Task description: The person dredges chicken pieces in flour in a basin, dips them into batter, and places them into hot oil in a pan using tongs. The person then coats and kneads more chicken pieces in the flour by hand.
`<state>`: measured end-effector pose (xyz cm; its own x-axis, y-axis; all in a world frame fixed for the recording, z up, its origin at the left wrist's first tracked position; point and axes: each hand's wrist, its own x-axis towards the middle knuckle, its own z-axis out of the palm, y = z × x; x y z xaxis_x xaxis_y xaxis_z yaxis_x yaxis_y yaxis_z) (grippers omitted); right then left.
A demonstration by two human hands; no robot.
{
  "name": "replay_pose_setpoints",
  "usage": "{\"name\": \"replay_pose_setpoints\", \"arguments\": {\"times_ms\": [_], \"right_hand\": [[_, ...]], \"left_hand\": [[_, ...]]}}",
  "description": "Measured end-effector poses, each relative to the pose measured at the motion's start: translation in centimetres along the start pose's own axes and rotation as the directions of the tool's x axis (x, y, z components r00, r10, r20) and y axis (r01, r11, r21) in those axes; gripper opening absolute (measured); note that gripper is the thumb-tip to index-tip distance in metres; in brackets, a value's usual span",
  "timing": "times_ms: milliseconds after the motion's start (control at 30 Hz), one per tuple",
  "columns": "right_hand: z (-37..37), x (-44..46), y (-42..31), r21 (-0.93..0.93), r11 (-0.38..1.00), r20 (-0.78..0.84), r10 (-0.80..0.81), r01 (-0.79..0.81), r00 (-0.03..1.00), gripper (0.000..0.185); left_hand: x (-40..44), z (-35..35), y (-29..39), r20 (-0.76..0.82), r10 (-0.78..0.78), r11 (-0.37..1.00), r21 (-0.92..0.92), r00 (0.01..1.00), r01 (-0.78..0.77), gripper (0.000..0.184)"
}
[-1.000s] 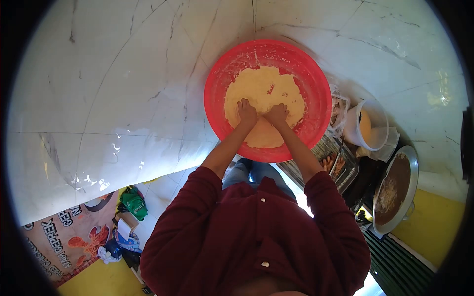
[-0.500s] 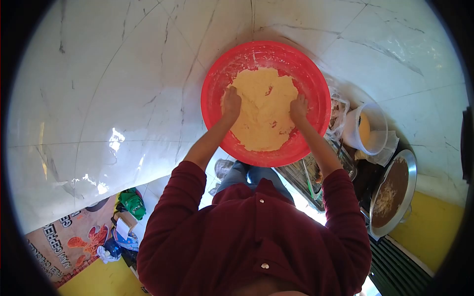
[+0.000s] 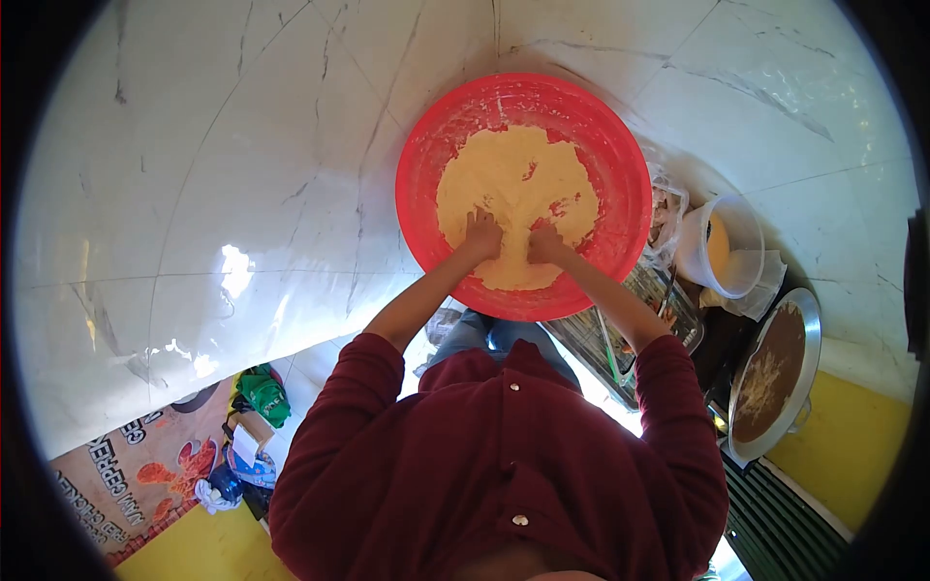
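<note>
A wide red basin [image 3: 620,184] holds a broad layer of pale yellow flour [image 3: 513,169]. My left hand [image 3: 483,235] is in the lower middle of the flour, its fingers partly sunk in and curled. Just to the right, my right hand [image 3: 546,244] presses into the flour with its fingers bent down and mostly hidden. A narrow ridge of flour lies between the two hands. Small red patches of the basin's bottom show through near the right hand and higher up.
Right of the basin are a clear plastic tub [image 3: 719,247] with something yellow inside, plastic bags and a dark tray [image 3: 644,290]. Farther right stands a metal pan [image 3: 812,334] of brown contents. A green bag [image 3: 263,395] and a printed banner [image 3: 126,474] are at lower left.
Both hands have moved from the sides of the flour inward and down toward its lower middle, closer together. The flour between them has been pushed into a ridge.
</note>
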<state>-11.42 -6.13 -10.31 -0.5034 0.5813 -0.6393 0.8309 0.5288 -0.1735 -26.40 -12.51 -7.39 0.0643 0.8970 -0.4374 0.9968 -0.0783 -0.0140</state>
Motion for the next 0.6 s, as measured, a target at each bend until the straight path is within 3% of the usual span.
{"name": "replay_pose_setpoints", "arguments": {"times_ms": [33,67,100,133,167,200,233,267,300,333,400,433,567,600], "right_hand": [[-0.8,0.4,0.6,0.131,0.991,0.203,-0.065,0.039,0.977,0.030],[-1.5,0.5,1.4,0.129,0.991,0.199,-0.067,0.042,0.978,0.030],[-2.8,0.0,2.1,0.292,0.956,0.254,-0.072,-0.005,0.964,0.031],[-3.9,-0.8,2.8,0.445,0.893,0.306,-0.085,-0.063,0.948,0.033],[-4.8,-2.0,3.3,0.445,0.893,0.304,-0.082,-0.065,0.949,0.033],[-5.4,-3.3,3.8,0.692,0.721,0.151,-0.106,-0.028,0.983,0.030],[-5.4,-4.1,4.1,0.872,0.488,-0.003,-0.085,0.044,0.996,0.028],[-5.2,-4.2,4.4,0.873,0.486,-0.002,-0.083,0.042,0.997,0.028],[-5.2,-3.8,4.7,0.773,0.634,-0.009,0.014,-0.002,1.000,0.030],[-5.3,-3.4,5.0,0.649,0.758,-0.033,0.106,-0.059,0.994,0.032],[-5.9,-2.4,5.4,0.352,0.913,-0.136,0.268,-0.206,0.954,0.035],[-6.2,-2.2,5.4,0.191,0.937,-0.207,0.329,-0.292,0.921,0.037],[-5.4,-1.1,2.8,0.156,0.951,-0.205,0.296,-0.267,0.933,0.052],[-4.8,0.2,2.1,0.184,0.925,-0.178,0.363,-0.331,0.915,0.054]], "left_hand": [[0.0,-0.4,-0.3,-0.001,-0.002,1.000,0.001,1.000,0.002,0.026],[0.3,-1.0,-1.1,0.132,-0.005,0.982,-0.184,0.991,0.030,0.027],[0.8,-1.4,-2.0,0.261,0.017,0.930,-0.359,0.965,0.080,0.028],[1.8,-0.7,-3.4,0.257,0.017,0.930,-0.359,0.966,0.079,0.028],[3.3,1.1,-5.1,0.283,0.153,0.818,-0.573,0.947,0.039,0.030],[3.8,2.1,-6.3,0.275,0.290,0.656,-0.754,0.917,0.019,0.033],[2.7,0.7,-6.9,0.277,0.292,0.657,-0.754,0.915,0.018,0.033],[0.9,-2.3,-7.4,0.331,0.178,0.752,-0.653,0.927,0.089,0.035],[-0.2,-3.9,-7.5,0.367,0.055,0.826,-0.540,0.929,0.164,0.038],[-0.5,-3.5,-7.4,0.368,0.054,0.825,-0.540,0.928,0.166,0.038],[-0.7,-3.3,-7.3,0.070,-0.210,0.872,-0.438,0.975,0.219,0.044],[-0.7,-3.4,-7.0,0.066,-0.211,0.873,-0.437,0.975,0.219,0.044],[0.5,-3.3,-3.6,-0.053,-0.349,0.885,-0.347,0.936,0.310,0.057],[1.0,-3.2,-2.7,-0.107,-0.382,0.894,-0.297,0.918,0.337,0.059]]}}
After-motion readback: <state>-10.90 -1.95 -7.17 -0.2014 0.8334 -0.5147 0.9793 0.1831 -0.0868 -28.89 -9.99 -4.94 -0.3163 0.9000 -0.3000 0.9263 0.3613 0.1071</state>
